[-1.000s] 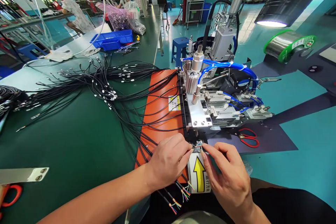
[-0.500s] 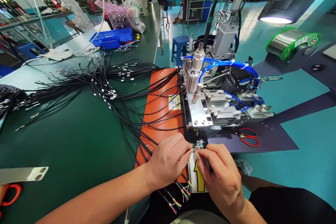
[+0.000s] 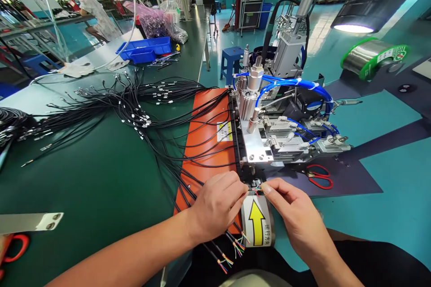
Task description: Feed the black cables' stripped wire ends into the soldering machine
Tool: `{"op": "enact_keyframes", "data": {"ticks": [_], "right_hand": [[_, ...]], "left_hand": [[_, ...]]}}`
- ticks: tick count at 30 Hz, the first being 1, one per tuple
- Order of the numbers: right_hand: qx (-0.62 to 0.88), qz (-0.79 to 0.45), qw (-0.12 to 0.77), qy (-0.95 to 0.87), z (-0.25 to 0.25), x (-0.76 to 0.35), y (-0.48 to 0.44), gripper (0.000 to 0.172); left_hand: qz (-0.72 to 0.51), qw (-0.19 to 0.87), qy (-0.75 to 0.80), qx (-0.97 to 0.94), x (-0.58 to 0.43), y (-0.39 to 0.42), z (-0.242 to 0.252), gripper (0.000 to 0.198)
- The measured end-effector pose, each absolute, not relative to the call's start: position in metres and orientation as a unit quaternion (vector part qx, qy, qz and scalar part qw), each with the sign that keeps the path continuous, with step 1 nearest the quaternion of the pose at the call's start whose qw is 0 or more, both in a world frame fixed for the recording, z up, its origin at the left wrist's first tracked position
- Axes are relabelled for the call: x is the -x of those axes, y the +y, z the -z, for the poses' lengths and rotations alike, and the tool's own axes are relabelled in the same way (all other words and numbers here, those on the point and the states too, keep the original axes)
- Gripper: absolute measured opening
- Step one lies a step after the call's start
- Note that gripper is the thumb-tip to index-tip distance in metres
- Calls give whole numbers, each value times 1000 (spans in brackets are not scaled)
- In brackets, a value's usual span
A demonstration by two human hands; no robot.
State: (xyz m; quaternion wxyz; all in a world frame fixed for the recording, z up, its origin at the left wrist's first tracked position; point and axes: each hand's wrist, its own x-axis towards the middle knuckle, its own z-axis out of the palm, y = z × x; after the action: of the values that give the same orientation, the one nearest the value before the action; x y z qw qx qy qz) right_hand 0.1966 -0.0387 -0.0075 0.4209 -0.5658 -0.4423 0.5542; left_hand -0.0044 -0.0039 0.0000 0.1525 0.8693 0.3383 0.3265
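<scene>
My left hand is closed in a pinch on the end of a black cable, most of which is hidden behind the fingers. Thin coloured wires fan out of that end, a red one among them. Thumb and fingertips of my right hand pinch these wires from the other side. Both hands meet at the near end of a metal machine, just above a plate with a yellow arrow. Below my left wrist hang several black cables with stripped, multicoloured ends.
Black cables spread over the green table and an orange sloping plate. Right of the machine lie red-handled scissors; a solder spool hangs beneath a lamp. A blue tray stands farther back. People sit at left.
My right hand has shifted slightly right and turned, uncovering more of the arrow plate, and now grips the wires from the right. My left hand has hardly moved.
</scene>
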Motion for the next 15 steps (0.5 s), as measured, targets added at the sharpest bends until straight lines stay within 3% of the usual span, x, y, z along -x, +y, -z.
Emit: {"op": "enact_keyframes", "data": {"ticks": [15], "right_hand": [[591, -533, 399, -455, 13, -197, -36, 32]], "left_hand": [[-321, 155, 342, -869, 5, -3, 2, 14]]}}
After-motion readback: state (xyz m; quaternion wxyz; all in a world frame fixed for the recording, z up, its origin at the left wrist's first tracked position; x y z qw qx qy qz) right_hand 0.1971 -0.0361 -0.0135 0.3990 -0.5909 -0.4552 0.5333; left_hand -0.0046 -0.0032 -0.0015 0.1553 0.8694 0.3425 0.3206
